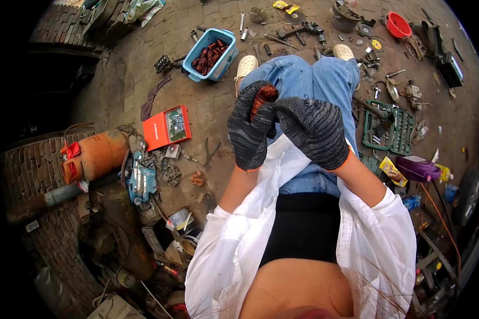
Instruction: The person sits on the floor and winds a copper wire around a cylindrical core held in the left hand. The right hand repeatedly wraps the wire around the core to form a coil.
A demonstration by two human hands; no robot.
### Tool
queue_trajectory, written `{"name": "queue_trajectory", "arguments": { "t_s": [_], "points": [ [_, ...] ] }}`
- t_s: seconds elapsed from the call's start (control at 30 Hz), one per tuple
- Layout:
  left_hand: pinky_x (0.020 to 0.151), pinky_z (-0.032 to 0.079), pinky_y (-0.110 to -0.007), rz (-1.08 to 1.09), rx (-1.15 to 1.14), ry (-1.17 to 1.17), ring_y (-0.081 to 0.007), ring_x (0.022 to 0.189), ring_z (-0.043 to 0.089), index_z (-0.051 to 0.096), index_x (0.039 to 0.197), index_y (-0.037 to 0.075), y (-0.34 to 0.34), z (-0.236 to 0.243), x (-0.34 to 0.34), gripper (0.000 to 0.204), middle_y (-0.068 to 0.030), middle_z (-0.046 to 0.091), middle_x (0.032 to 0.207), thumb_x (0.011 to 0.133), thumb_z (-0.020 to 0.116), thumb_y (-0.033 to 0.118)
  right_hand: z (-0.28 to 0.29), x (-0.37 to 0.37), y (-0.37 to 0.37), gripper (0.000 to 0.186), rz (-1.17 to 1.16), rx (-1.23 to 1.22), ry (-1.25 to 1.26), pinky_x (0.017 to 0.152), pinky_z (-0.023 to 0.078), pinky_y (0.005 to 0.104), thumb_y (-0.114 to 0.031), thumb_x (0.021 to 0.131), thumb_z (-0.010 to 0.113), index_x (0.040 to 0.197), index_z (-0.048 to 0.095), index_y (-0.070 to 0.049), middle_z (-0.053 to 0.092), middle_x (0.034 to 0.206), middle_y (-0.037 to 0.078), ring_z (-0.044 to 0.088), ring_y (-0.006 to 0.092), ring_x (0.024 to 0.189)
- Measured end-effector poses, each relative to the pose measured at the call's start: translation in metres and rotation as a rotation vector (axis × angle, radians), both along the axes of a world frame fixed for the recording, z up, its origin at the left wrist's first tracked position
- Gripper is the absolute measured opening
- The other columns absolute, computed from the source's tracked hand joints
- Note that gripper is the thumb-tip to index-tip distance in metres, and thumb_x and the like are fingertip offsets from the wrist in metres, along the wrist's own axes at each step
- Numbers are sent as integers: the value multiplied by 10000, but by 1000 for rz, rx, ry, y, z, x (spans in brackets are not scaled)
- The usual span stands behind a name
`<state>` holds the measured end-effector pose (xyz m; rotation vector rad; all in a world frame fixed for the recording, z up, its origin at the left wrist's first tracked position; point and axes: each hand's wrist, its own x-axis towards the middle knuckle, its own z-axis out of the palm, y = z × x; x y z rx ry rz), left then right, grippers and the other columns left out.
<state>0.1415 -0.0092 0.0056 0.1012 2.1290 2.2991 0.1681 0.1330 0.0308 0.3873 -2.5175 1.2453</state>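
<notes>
Your left hand (pixel 250 127) in a dark knit glove clamps a reddish-brown copper wire coil (pixel 263 98) above your knees. Your right hand (pixel 315 130) presses in beside it, fingers curled shut, likely steadying it. Blue plastic tub (pixel 224 57) of similar coils sits far left.

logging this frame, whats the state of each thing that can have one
left hand: gloved, fingers shut on copper wire coil
right hand: gloved, fingers curled, at the coil
blue tub: open, holds reddish pieces
green socket case: open
red case: open
</notes>
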Motion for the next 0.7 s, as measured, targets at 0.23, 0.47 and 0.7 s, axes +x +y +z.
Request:
{"name": "queue_trajectory", "arguments": {
  "t_s": [0.23, 0.47, 0.7],
  "points": [
    [477, 410, -196, -79, 149, -57, -73, 599, 559, 562, 1120, 5, 0, 2, -1, 314, -68, 625, 855, 818, 599, 83, -11, -8, 11, 193, 172, -358, -193, 634, 491, 312, -80, 759, 599, 940, 626, -19, 619, 813, 112, 613, 248, 703],
    [821, 462, -310, -6, -407, 568, -200, 943, 575, 576, 1087, 16, -3, -8, -11, 331, -103, 598, 1053, 767, 646, 61, -20, -9, 14, 230, 229, -346, -54, 657, 495, 345, -5, 720, 569, 941, 621, -44, 612, 888, 127, 602, 269, 739],
    [896, 428, -344, -29, -399, 537, -247, 1016, 555, 587, 1071, 19, -7, -9, -12, 352, -110, 596, 1073, 734, 674, 73, -3, -10, 7, 169, -18, -589, -567, 623, 473, 320, -140, 784, 627, 876, 615, 1, 613, 766, 134, 598, 209, 663]
  ]
}}
